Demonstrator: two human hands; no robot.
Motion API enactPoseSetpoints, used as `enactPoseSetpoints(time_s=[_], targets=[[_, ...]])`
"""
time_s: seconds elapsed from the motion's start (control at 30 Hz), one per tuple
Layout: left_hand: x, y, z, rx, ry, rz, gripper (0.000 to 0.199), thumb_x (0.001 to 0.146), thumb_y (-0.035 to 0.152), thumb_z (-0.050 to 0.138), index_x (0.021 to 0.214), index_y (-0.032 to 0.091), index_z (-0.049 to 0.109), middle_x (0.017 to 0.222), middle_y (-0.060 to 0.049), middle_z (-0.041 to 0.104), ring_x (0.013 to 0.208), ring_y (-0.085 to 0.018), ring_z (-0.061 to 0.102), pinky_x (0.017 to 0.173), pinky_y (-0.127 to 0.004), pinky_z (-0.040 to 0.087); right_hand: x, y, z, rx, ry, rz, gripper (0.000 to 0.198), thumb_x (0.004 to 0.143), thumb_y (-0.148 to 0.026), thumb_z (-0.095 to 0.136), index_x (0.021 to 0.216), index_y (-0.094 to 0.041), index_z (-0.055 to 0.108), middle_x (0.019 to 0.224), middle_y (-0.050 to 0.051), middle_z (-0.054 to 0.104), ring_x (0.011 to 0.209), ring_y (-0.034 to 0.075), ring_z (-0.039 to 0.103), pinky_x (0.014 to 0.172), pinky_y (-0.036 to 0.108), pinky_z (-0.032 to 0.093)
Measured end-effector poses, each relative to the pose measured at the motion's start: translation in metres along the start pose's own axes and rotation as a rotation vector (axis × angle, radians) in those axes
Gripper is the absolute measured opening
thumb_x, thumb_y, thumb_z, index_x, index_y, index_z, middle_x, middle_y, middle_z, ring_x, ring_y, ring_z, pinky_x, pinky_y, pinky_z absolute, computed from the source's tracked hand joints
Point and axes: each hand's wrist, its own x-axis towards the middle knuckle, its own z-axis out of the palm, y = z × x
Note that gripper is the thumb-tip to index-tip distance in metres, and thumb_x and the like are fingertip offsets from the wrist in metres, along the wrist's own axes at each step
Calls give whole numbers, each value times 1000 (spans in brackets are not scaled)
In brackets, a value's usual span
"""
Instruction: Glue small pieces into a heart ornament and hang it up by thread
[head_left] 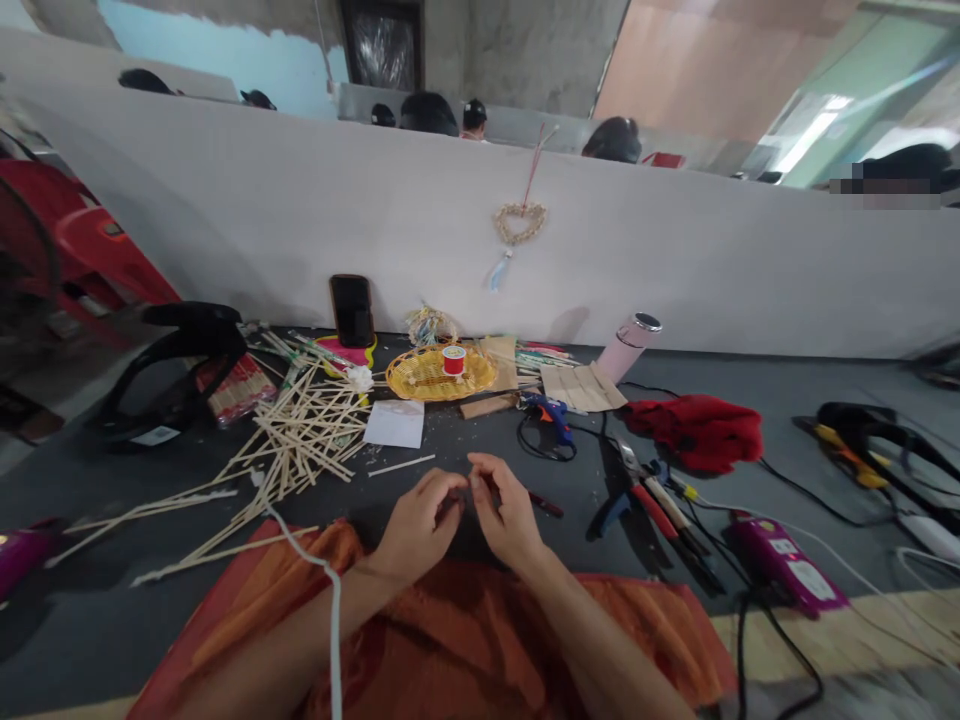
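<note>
Over the front of the dark table, my left hand [424,522] and my right hand [504,508] nearly meet at the fingertips. Both have curled fingers, thumb against forefinger; anything pinched there is too small or hidden to make out. Just beyond them lies a thin pale stick [401,465], with a white paper square [394,424] behind it. A heap of wooden sticks [307,430] spreads to the left. Partly behind my right hand is a dark red slim tool [546,503]. An orange cloth [450,640] lies under my forearms.
At the back stand a yellow basket [397,380] with a red spool [453,361], a phone [352,310] and a pink bottle [628,345]. To the right are a blue glue gun [553,415], pliers [649,500], red cloth [701,432] and a purple box [787,565]. A white cable [330,570] crosses my left forearm.
</note>
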Motion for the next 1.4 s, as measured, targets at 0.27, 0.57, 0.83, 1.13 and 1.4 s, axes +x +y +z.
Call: enactPoseSetpoints(time_s=[0.27,0.57,0.83,1.13,1.4], targets=[[8,-35,15,98,222,176,35,89,12,52,62,20,31,62,5,37,56,-9,36,55,-23,30,-10,16,3,-96,66,-127,33,88,-14,49,121,-20,50,72,-4,44,62,12,49,67,24,47],[-1,-49,14,128,182,482,44,86,12,62,58,18,29,59,6,27,51,-7,27,49,-25,19,-14,12,8,-123,-89,-3,17,90,-19,49,105,-21,56,57,-9,34,46,9,35,48,23,28],[-1,-39,8,183,135,491,39,91,16,52,55,18,35,54,5,32,49,-8,32,50,-26,22,-14,7,8,-91,-125,27,19,93,-25,48,111,-21,52,57,-9,38,47,10,38,50,24,30],[-4,-37,7,187,105,450,36,92,15,46,58,19,36,53,5,35,50,-9,35,51,-26,24,-16,9,9,-103,-20,-12,41,89,-30,57,62,-21,29,53,-8,29,47,6,25,47,23,21],[-5,-41,4,159,113,359,34,93,14,43,61,19,35,57,4,34,51,-9,36,52,-26,25,-15,11,11,-167,-53,-108,45,91,-22,50,58,-19,20,53,-7,25,48,7,22,49,25,18]])
